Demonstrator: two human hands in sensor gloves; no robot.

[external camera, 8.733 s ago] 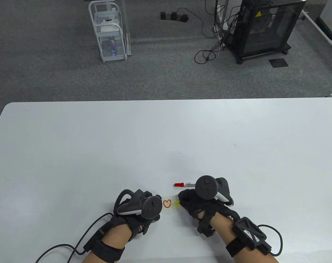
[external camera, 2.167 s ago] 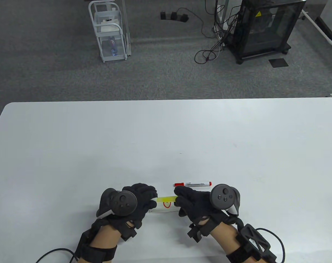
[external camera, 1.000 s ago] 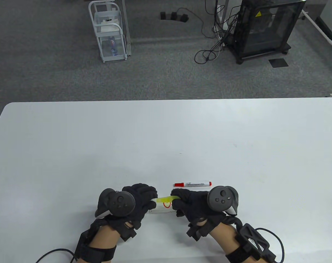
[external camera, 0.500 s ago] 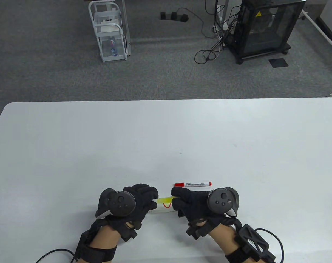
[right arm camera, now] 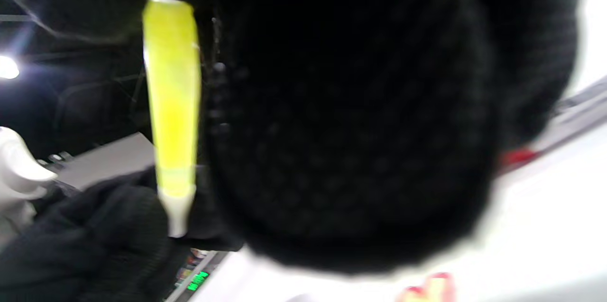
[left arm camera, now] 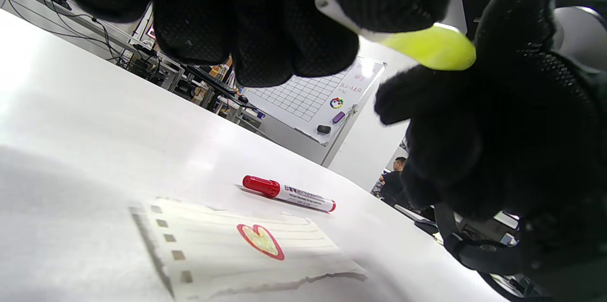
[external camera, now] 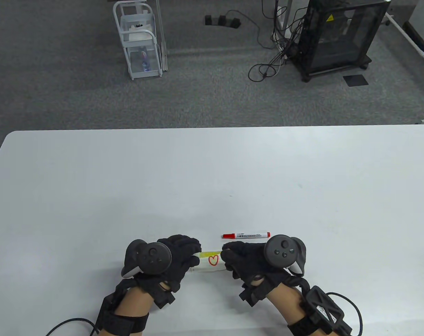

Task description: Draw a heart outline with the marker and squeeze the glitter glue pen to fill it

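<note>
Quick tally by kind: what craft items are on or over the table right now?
Red marker: 1
Yellow glitter glue pen: 1
Paper slip with the heart: 1
Total: 3

Table view bright, even, sharp; right wrist view blurred, dark; left wrist view backlit.

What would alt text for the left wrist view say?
Two black-gloved hands, left hand and right hand, hold a yellow glitter glue pen above a paper scrap bearing a red heart; a red marker lies behind.
</note>
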